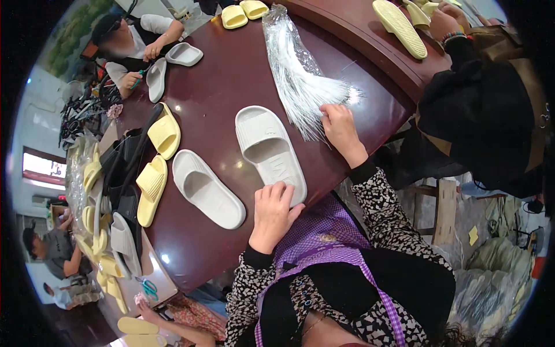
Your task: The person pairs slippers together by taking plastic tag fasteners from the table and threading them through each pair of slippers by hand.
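Note:
A light grey slide slipper lies sole down on the dark red table in front of me. My left hand holds its heel end, fingers over the footbed and thumb by the edge. To its left lies a second grey slipper, untouched. Beyond and to the right, a bundle of thin white plastic strands spills from a clear plastic bag. My right hand is at the bundle's near edge, fingertips pinched on the strands. How many strands it grips is too fine to tell.
Yellow slippers and black straps lie along the left side. Across the table a person handles a grey slipper. At right, another person's hand is near a yellow slipper. Teal-handled scissors lie lower left.

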Available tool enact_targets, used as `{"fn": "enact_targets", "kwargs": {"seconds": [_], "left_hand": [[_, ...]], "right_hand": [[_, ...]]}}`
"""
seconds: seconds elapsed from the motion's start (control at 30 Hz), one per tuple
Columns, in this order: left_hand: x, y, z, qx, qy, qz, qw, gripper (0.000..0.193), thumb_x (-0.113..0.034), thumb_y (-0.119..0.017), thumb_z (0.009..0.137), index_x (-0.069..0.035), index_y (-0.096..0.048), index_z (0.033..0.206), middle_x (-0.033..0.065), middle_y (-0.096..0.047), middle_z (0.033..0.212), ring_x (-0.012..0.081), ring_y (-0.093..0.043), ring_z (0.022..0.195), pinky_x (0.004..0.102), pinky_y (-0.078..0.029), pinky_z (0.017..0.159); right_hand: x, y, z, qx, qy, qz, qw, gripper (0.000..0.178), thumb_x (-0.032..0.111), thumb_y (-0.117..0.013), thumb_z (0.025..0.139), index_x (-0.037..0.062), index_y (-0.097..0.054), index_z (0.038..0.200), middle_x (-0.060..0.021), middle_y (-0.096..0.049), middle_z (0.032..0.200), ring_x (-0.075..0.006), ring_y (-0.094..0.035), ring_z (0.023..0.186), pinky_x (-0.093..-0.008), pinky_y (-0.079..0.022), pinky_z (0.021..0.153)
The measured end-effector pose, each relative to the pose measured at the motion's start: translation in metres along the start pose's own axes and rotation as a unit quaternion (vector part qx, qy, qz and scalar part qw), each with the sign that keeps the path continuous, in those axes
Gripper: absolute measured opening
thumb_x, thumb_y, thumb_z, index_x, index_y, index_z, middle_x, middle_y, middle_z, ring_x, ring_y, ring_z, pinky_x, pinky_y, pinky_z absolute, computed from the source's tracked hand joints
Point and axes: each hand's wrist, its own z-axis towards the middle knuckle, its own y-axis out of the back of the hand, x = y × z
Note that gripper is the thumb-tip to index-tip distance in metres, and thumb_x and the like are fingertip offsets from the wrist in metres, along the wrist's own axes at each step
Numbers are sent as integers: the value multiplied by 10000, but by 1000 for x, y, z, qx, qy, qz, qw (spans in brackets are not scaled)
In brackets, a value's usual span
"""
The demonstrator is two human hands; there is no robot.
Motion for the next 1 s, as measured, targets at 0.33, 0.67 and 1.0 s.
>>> {"fn": "enact_targets", "kwargs": {"seconds": [0.33, 0.67, 1.0], "left_hand": [[0, -4, -5, -21, 32, 2, 999, 458, -213, -788, 615, -62, -583, 996, 71, -511, 909, 263, -497, 839, 374, -371, 716], [11, 2, -2, -38, 51, 12, 998, 405, -230, -774, 644, -67, -593, 968, 78, -515, 861, 263, -509, 812, 377, -386, 706], [-6, -3, 21, -202, -31, -97, 974, 206, -129, -657, 729, -22, -585, 889, 140, -591, 959, 291, -547, 903, 387, -433, 810]], "right_hand": [[3, 10, -3, -18, 15, 16, 1000, 154, 34, -578, 813, 34, -618, 961, -113, -650, 885, -276, -584, 871, -388, -402, 805], [24, 34, -16, 25, 46, 40, 998, 176, 7, -574, 808, 22, -619, 978, -120, -650, 876, -302, -586, 845, -386, -418, 772], [65, 58, -68, 92, 71, 127, 985, 191, -19, -562, 821, -19, -593, 1009, -173, -609, 910, -344, -540, 832, -412, -431, 774]]}}
